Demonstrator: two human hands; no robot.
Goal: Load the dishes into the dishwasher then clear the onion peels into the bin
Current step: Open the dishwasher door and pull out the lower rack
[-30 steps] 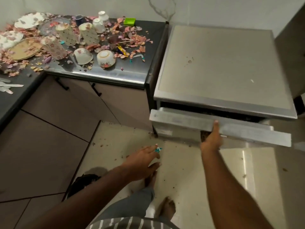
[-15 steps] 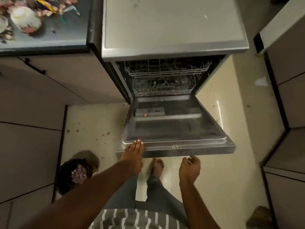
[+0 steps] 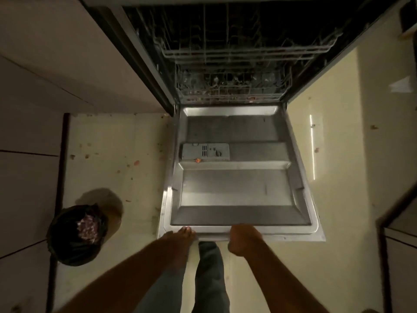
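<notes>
Below, pale tiled floor (image 3: 108,141), speckled with small brown and orange scraps. Flanked on the left by beige cabinet fronts (image 3: 29,154) and at the right edge by more cabinetry (image 3: 399,245). Centre frame, the dishwasher (image 3: 225,30) standing open, its interior dark. Folded flat down toward the camera, the dishwasher door (image 3: 237,188), steel inner face up, near lip just past both hands. Inside the tub, an upper wire rack (image 3: 243,50) and beneath it a lower wire rack (image 3: 230,91); contents of either too dim to tell. Lower left on the floor, well apart from the door, a round bin (image 3: 76,236) lined in black, holding a heap of pinkish onion peels (image 3: 88,227). No dishes in sight.

At the door's near edge, left hand (image 3: 178,238) reaching in from below, fingers straight and together, fingertips (image 3: 188,230) resting on the metal lip. Right hand (image 3: 243,239) alongside at the same edge, knuckles up, fingers bent downward over the lip; whether actually wrapped around the edge or merely curled against it, cannot tell. Between the forearms, a trouser leg (image 3: 209,279). Set into the door's inner face left of centre, a grey detergent dispenser (image 3: 205,152). Lying against its lower edge, a small orange scrap (image 3: 198,160).
</notes>
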